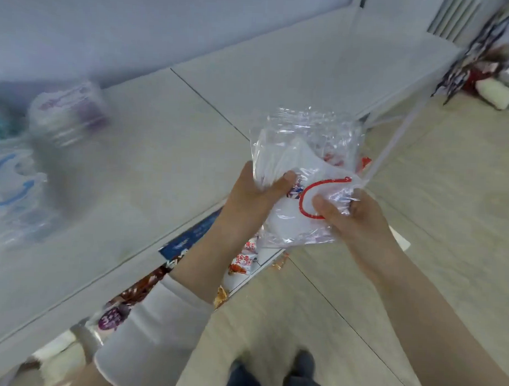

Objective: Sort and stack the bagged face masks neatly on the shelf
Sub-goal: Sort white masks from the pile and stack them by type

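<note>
Pale wood-look flooring is stretching off at three o'clock, while a smooth white shelf top is running diagonally from seven to one o'clock. Near its front edge, in the air, a left hand is pinching the nine o'clock side and a right hand the four o'clock corner of a crinkly clear plastic bag containing a folded white face mask with a red ear loop. At nine o'clock on the shelf, blurred, another clear bag holding a blue-looped mask is lying near a purple-printed pack.
</note>
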{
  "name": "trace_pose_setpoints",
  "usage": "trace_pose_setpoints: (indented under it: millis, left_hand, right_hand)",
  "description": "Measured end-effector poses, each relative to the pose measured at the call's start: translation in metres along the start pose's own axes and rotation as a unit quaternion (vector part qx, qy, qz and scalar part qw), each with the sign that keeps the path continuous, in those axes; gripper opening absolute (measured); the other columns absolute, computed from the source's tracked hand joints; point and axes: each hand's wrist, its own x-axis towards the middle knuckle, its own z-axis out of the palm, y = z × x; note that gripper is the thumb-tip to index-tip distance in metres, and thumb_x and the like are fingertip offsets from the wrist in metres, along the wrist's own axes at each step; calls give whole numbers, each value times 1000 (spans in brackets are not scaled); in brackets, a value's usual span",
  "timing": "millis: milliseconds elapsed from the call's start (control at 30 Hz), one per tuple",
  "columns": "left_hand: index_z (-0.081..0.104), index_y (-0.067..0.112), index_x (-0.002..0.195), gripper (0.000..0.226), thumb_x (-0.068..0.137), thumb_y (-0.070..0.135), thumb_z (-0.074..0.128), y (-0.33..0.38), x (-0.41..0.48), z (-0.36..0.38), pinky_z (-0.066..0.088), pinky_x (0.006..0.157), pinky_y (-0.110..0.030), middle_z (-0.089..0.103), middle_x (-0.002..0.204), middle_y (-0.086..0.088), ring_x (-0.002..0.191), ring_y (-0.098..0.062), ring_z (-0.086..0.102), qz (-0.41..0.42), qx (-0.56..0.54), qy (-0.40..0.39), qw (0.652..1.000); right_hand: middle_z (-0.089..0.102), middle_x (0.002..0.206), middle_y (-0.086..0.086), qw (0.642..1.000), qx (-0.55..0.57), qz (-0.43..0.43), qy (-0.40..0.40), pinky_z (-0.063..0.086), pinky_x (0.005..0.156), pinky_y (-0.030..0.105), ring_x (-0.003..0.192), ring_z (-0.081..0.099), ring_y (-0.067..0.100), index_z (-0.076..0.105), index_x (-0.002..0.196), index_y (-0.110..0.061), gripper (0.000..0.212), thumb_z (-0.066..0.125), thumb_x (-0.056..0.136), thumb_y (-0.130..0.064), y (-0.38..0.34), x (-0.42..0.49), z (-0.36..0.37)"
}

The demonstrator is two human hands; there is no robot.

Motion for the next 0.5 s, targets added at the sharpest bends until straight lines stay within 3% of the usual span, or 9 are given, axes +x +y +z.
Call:
trace_pose_setpoints:
  millis: [100, 133, 200, 267, 300, 400, 500]
  left_hand:
    - [48, 36, 112, 29, 86, 38, 61, -24, 9, 74, 50, 70, -8, 62, 100, 20, 91, 4, 62, -46, -20, -57, 997]
    - [50, 36, 114, 35, 83, 42, 65, -33, 12, 100, 49, 74, -7, 61, 102, 23, 95, 8, 60, -57, -20, -70, 996]
    - [48, 31, 131, 77, 66, 61, 75, -56, 18, 155, 47, 98, -29, 59, 126, 14, 119, -7, 55, -83, -5, -90, 993]
    - [40, 29, 141, 109, 49, 75, 75, -81, 22, 209, 39, 106, -46, 50, 141, 5, 129, -18, 48, -121, 5, -101, 988]
    - [40, 27, 141, 107, 51, 72, 76, -90, 23, 235, 39, 107, -46, 50, 141, 3, 128, -18, 48, -137, 8, -113, 984]
    - [52, 22, 127, 60, 75, 43, 74, -108, 30, 302, 50, 95, -38, 64, 120, 3, 108, -14, 62, -180, 10, -143, 973]
    - [55, 18, 120, 45, 82, 38, 68, -120, 43, 357, 55, 86, -37, 68, 110, -1, 100, -17, 66, -198, 29, -172, 964]
  right_hand:
    - [72, 100, 3, 996, 36, 45, 61, 53, 81, 37, 97, 68, 21, 66, 105, -13, 33, 75, 78, -28, 34, -27, -66]
    - [73, 99, 2, 994, 40, 59, 80, 52, 80, 35, 95, 69, 20, 66, 105, -14, 26, 72, 81, -22, 45, -37, -89]
    - [73, 96, 3, 988, 42, 83, 122, 53, 80, 36, 91, 69, 21, 68, 103, -13, 24, 72, 81, -20, 71, -52, -132]
    - [73, 95, 2, 980, 57, 116, 154, 54, 79, 37, 90, 69, 21, 68, 100, -15, 24, 74, 79, -23, 98, -64, -176]
    - [73, 95, 0, 976, 67, 126, 161, 54, 76, 34, 90, 69, 19, 68, 102, -17, 26, 73, 78, -27, 110, -70, -197]
    - [72, 101, -4, 967, 96, 153, 179, 50, 65, 15, 92, 68, 13, 64, 113, -19, 31, 64, 86, -34, 135, -87, -247]
    - [71, 107, -3, 953, 133, 188, 199, 53, 72, 19, 98, 67, 13, 60, 118, -21, 32, 52, 91, -38, 152, -91, -292]
